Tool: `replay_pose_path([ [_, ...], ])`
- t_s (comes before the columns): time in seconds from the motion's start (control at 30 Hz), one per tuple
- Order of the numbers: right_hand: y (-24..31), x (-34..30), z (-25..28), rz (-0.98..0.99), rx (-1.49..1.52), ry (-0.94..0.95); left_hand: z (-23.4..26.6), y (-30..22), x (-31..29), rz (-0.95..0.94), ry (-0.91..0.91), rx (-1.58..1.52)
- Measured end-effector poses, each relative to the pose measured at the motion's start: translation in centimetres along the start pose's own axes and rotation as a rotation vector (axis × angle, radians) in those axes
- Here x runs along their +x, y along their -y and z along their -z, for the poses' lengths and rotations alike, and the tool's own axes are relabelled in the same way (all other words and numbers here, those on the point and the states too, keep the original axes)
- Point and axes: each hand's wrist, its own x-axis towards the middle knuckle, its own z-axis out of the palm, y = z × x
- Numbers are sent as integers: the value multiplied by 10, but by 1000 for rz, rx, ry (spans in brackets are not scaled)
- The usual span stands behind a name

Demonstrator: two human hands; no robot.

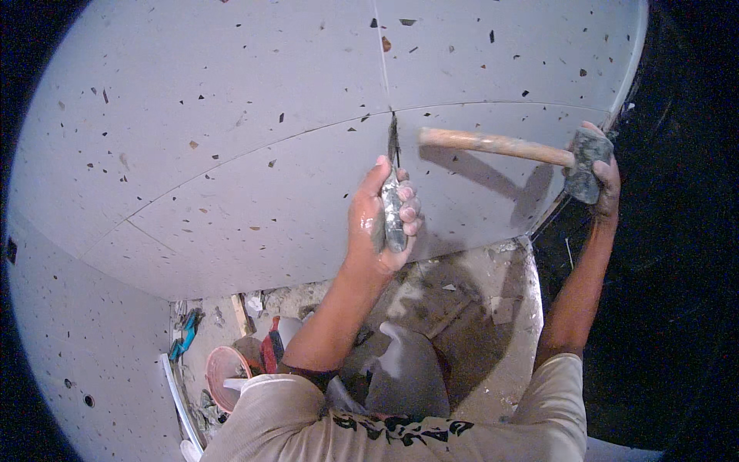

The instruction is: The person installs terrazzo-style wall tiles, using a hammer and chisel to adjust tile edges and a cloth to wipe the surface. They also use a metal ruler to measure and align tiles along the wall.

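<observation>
My left hand [391, 206] is closed around the mortar-smeared handle of a narrow-bladed hand tool [394, 142], perhaps a small trowel seen edge-on. Its dark blade points up, and the tip lies at the spot where two tile joints meet on the speckled grey wall [308, 185]. Whether the tip touches the joint I cannot tell. At the right, my right hand [606, 181] grips a mallet [589, 163] by its dark, dirty head. The wooden handle sticks out leftward in front of the wall and casts a shadow on it.
Below, an orange-pink bucket [223, 377] stands on the dusty floor near a teal tool [185, 337], a wood strip [243, 314] and a white pipe [178, 408]. A second speckled wall [85, 339] is at the left. The tiled wall ends in a pale edge [635, 61] beside a dark opening.
</observation>
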Motion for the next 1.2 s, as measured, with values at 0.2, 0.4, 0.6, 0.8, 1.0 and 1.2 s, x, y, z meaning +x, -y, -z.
replay_pose_path([
  [0.2,2,8,-23,-14,-114,11,8,1,1,10,33,-53],
  [0.4,-3,9,-32,-7,-71,-50,1,2,1,-5,27,-26],
  [0.6,4,1,-23,12,-110,-28,4,0,2,34,68,-36],
  [0.8,-4,-11,-37,19,-70,-6,5,-4,-2,57,75,43],
  [1.0,-15,-55,-28,41,-33,-146,8,23,-22,160,-175,273],
  [1.2,-34,-103,-18,-27,-63,-200,55,45,-21,154,-217,260],
])
